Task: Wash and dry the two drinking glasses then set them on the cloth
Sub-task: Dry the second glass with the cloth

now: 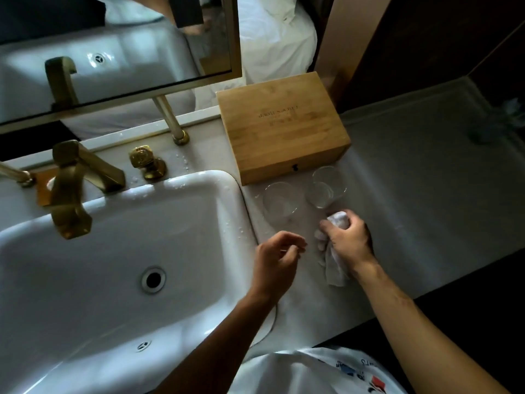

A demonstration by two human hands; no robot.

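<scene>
Two clear drinking glasses stand on the pale counter just right of the sink: the left glass point(279, 204) and the right glass point(326, 187), both in front of a wooden box. My right hand point(348, 237) grips a bunched white cloth point(333, 263) on the counter just below the right glass, apart from it. Over the counter beside the sink's rim hovers my left hand point(277, 255), fingers loosely curled and holding nothing. It touches neither glass.
A white sink point(119, 251) with a brass faucet point(71, 189) and brass knob point(146, 160) fills the left. A closed wooden box point(281, 126) sits behind the glasses. A mirror point(113, 52) hangs above. Water drops dot the rim. The counter point(426, 180) runs to the right.
</scene>
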